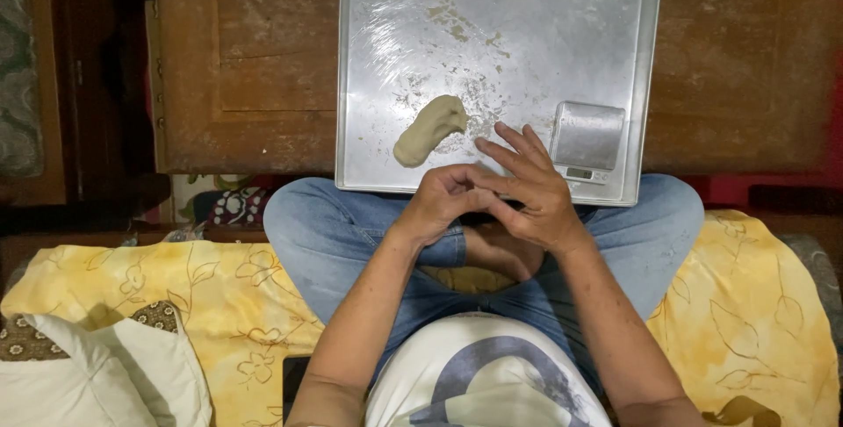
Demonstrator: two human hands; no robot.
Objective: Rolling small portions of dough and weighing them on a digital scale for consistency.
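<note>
My left hand [439, 203] and my right hand [527, 186] meet above my crossed legs, at the near edge of a metal tray [500, 6]. The left hand's fingers are curled and pressed against the right palm. Whether a small piece is between them I cannot tell. The right hand's fingers are spread over the left. An elongated lump of greyish-tan dough [428, 129] lies on the tray, just beyond my left hand and apart from it. A small silver digital scale [587, 139] stands on the tray's near right corner, close to my right fingertips.
The tray rests on a worn wooden low table [255, 58] and carries smears of dough. I sit cross-legged in blue jeans on a yellow floral sheet [202, 295]. White pillows [97, 374] lie at the lower left.
</note>
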